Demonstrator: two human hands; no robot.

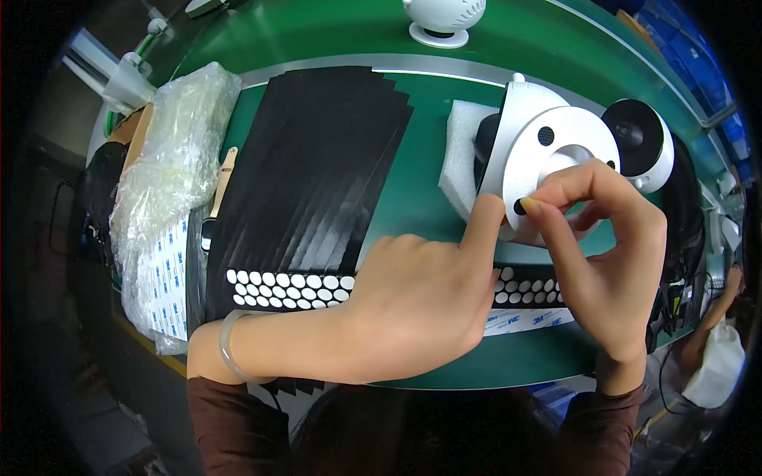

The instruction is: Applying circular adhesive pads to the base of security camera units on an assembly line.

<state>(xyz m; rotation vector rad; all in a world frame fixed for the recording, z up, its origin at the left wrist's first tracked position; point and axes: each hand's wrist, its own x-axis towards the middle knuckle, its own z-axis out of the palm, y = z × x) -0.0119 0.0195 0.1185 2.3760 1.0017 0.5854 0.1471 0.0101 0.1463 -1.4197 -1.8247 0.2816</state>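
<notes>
A white rounded camera (524, 107) lies tilted with its ring-shaped base (583, 127) facing up, against a block of white foam (460, 151). Black round pads sit on the base, one near its top (546, 136) and one at its right, partly behind my fingers. My right hand (611, 246) pinches at another black round pad (519, 207) on the base's lower left edge, thumb and forefinger together. Across the front reaches my left hand (429, 297), its forefinger pressed to the base's rim and the other fingers curled; its thumb is mostly hidden.
Black sheets (309, 159) with rows of white discs (294, 289) lie at left and run under my left hand. Beside them are a bubble-wrapped bundle (171, 159) and a wooden-looking stick (225, 178). More white cameras stand at the right (639, 143) and back (444, 20).
</notes>
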